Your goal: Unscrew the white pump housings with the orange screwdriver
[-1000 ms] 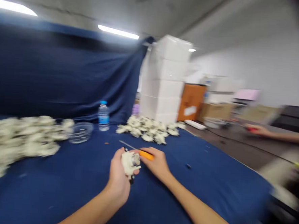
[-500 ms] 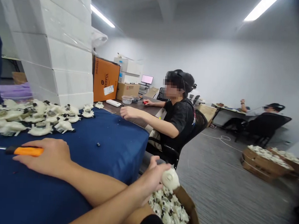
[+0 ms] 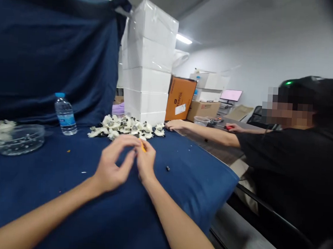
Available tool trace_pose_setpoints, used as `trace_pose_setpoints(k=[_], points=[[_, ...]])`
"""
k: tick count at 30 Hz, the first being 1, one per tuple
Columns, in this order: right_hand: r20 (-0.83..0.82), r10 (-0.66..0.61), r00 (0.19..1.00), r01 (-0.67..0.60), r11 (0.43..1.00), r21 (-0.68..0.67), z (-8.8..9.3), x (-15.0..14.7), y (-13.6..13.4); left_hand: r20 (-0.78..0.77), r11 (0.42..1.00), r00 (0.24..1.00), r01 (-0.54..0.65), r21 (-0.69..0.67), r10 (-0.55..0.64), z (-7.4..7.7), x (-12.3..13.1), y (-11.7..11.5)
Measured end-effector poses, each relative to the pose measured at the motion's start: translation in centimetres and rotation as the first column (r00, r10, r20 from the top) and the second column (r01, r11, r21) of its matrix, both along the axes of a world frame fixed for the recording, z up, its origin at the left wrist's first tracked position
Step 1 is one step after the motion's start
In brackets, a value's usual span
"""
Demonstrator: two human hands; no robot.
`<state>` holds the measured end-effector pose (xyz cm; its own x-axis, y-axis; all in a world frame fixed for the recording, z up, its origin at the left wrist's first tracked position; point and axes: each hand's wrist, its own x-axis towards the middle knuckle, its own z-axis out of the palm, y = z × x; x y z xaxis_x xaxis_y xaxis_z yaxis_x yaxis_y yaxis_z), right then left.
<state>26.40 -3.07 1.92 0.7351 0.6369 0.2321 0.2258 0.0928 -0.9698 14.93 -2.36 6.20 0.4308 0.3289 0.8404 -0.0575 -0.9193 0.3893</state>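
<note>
My right hand (image 3: 146,159) is closed round the orange handle of a screwdriver (image 3: 143,146), over the blue cloth of the table (image 3: 98,218). My left hand (image 3: 111,164) meets it from the left, fingers curved and thumb bent in, with the fingertips at the handle and the right-hand fingers. Whatever lies between the left fingertips is hidden. Just beyond both hands is a pile of off-white plastic parts with black fittings (image 3: 124,125). A small black cylindrical piece (image 3: 167,168) lies on the cloth to the right.
At left stand a clear plastic bowl (image 3: 21,142) and a water bottle (image 3: 66,118). White boxes (image 3: 154,82) are stacked behind the pile, beside an orange carton (image 3: 181,99). At right a seated co-worker (image 3: 287,177) has one hand near the table corner and a red-handled tool in the other.
The view has swung left. My left hand has come back from the carton of parts, without the white part, to my right hand. My right hand still has the screwdriver.
</note>
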Motion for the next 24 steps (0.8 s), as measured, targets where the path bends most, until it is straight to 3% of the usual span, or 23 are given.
trace_pose_setpoints(k=[1,2,5,8,11,14,18,24], points=[[-0.072,-0.008,0.997,0.011,0.999,0.042,0.1,0.6,0.1,-0.032,0.979,0.978,-0.205,-0.016,0.205,-0.4,-0.5,2.6],[-0.135,-0.018,0.991,0.029,0.996,0.081,0.2,1.2,0.2,-0.058,0.954,0.954,-0.298,-0.040,0.295,-0.9,-0.7,5.1],[-0.281,-0.067,0.957,0.107,0.985,0.132,0.4,2.5,0.3,-0.173,0.912,0.903,-0.407,-0.046,0.394,-2.5,0.5,10.8],[-0.376,-0.066,0.924,0.140,0.975,0.172,0.2,2.9,0.3,-0.297,0.894,0.855,-0.448,-0.009,0.425,-4.0,3.4,13.7],[-0.419,-0.044,0.907,0.143,0.968,0.207,0.1,2.8,0.3,-0.386,0.896,0.820,-0.442,0.043,0.423,-5.0,5.8,14.7],[-0.435,-0.029,0.900,0.145,0.961,0.236,0.0,2.9,0.3,-0.430,0.910,0.808,-0.405,0.091,0.403,-5.4,6.2,14.9],[-0.450,-0.016,0.893,0.146,0.956,0.255,-0.1,3.1,0.4,-0.448,0.933,0.818,-0.328,0.150,0.360,-4.9,3.7,14.3],[-0.462,0.026,0.886,0.113,0.956,0.271,-0.1,2.8,0.3,-0.481,0.949,0.818,-0.278,0.150,0.316,-3.7,-2.2,11.6]])
